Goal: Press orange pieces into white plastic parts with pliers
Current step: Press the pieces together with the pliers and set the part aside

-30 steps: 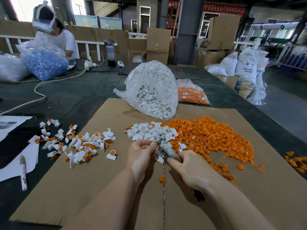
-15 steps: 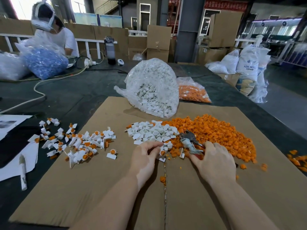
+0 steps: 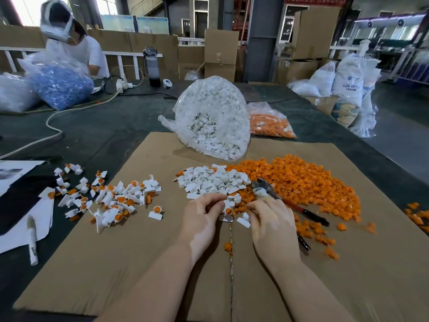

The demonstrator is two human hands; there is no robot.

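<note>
- Head view shows your two forearms reaching over the near edge of the cardboard sheet point(image 3: 144, 263) toward its middle.
- Your left hand point(image 3: 199, 219) has its fingers curled, pinching a white plastic part point(image 3: 226, 218) with an orange piece point(image 3: 228, 211) at its top.
- Your right hand point(image 3: 270, 220) is curled just beside it, fingertips at small pieces; what it pinches you cannot tell from here.
- Your pliers point(image 3: 267, 190) lie loose on the cardboard just beyond the right hand, head on the orange heap, dark handles point(image 3: 315, 218) trailing toward the right edge.
- White parts point(image 3: 209, 180) are heaped mid-sheet, touching the orange pile point(image 3: 301, 180) on their right.
- Finished pieces point(image 3: 116, 201) are scattered at the left edge.
- A clear bag of white parts point(image 3: 213, 117) stands at the far edge, a bag of orange pieces point(image 3: 270, 124) beside it.
</note>
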